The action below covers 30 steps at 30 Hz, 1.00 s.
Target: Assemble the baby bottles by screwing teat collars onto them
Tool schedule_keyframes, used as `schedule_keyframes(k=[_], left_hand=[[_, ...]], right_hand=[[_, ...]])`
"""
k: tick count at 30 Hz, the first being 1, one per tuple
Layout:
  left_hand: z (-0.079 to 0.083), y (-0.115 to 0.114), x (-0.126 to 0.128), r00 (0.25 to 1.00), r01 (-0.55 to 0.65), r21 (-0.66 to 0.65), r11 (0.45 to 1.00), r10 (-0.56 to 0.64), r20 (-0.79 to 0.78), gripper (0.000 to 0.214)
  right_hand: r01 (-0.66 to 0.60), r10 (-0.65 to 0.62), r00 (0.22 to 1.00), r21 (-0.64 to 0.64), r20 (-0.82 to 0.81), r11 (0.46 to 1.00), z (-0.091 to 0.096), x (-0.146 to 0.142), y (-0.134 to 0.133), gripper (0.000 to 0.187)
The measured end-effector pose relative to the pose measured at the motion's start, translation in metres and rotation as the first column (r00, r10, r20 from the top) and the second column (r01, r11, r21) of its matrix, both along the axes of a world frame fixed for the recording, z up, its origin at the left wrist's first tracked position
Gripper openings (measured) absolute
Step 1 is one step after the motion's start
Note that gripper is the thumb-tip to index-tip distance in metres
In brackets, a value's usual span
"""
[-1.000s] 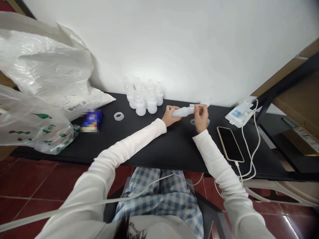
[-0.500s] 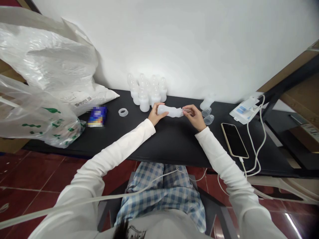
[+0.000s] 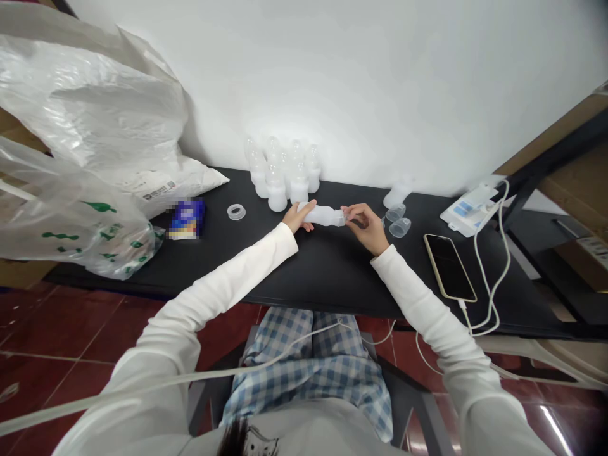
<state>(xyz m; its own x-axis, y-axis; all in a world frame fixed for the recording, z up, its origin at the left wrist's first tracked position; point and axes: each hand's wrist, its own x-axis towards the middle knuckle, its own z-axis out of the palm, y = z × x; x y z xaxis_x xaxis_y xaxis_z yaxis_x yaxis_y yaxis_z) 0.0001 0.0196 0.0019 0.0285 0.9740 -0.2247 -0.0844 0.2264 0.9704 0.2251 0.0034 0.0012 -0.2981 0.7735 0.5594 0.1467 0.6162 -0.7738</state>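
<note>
A white plastic bottle (image 3: 323,215) lies sideways between my hands above the black table (image 3: 323,272). My left hand (image 3: 297,216) is wrapped round its base. My right hand (image 3: 365,225) pinches at its neck end, fingers closed on something small there that I cannot make out. Several more white bottles (image 3: 284,171) stand upright in a cluster by the wall, just behind my left hand. Clear small caps (image 3: 398,221) lie to the right of my right hand.
A clear ring (image 3: 235,211) and a blue packet (image 3: 187,218) lie left of the bottles. Big plastic bags (image 3: 80,158) fill the table's left end. A phone (image 3: 449,266) on a white cable (image 3: 494,278) and a white box (image 3: 469,208) lie at right.
Both hands have carried the bottle leftward, toward the standing bottles, and lowered it. The right hand has turned from gripping upright to pinching at the neck.
</note>
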Motion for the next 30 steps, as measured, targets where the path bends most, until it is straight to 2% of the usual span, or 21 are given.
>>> schedule_keyframes(k=[2, 4, 6, 9, 19, 23, 30], left_hand=[[0.0005, 0.0001, 0.0001, 1.0, 0.009, -0.012, 1.0, -0.009, -0.021, 0.038], [0.0016, 0.0, -0.0001, 0.999, 0.02, -0.025, 0.999, -0.021, -0.043, 0.038], [0.0028, -0.0001, -0.0006, 0.998, 0.037, -0.037, 0.999, -0.039, -0.059, 0.042], [0.0034, -0.0002, -0.0019, 0.996, 0.052, -0.061, 0.997, -0.056, -0.07, 0.05], [0.0045, 0.0026, -0.0024, 0.996, 0.053, -0.11, 0.992, -0.06, -0.06, 0.056], [0.0063, 0.0022, -0.0013, 1.0, 0.023, -0.079, 0.997, -0.024, -0.014, 0.051], [0.004, 0.0023, -0.0027, 1.0, 0.023, -0.043, 0.999, -0.023, 0.017, 0.056]], right_hand=[[0.023, -0.039, 0.994, 0.149, 0.105, 0.989, -0.0012, -0.0012, -0.0022, 0.017], [0.026, -0.088, 0.971, 0.267, 0.223, 0.963, -0.0019, -0.0015, -0.0037, 0.021], [0.015, -0.122, 0.948, 0.34, 0.295, 0.94, -0.0024, -0.0014, -0.0047, 0.025], [-0.003, -0.137, 0.938, 0.401, 0.32, 0.916, -0.0029, -0.0012, -0.0058, 0.027], [0.012, -0.164, 0.928, 0.413, 0.334, 0.911, 0.0004, 0.0011, -0.0054, 0.021], [0.034, -0.193, 0.921, 0.424, 0.337, 0.905, 0.0015, 0.0022, -0.0031, 0.021], [0.075, -0.184, 0.919, 0.303, 0.348, 0.95, -0.0001, 0.0064, 0.0001, 0.03]])
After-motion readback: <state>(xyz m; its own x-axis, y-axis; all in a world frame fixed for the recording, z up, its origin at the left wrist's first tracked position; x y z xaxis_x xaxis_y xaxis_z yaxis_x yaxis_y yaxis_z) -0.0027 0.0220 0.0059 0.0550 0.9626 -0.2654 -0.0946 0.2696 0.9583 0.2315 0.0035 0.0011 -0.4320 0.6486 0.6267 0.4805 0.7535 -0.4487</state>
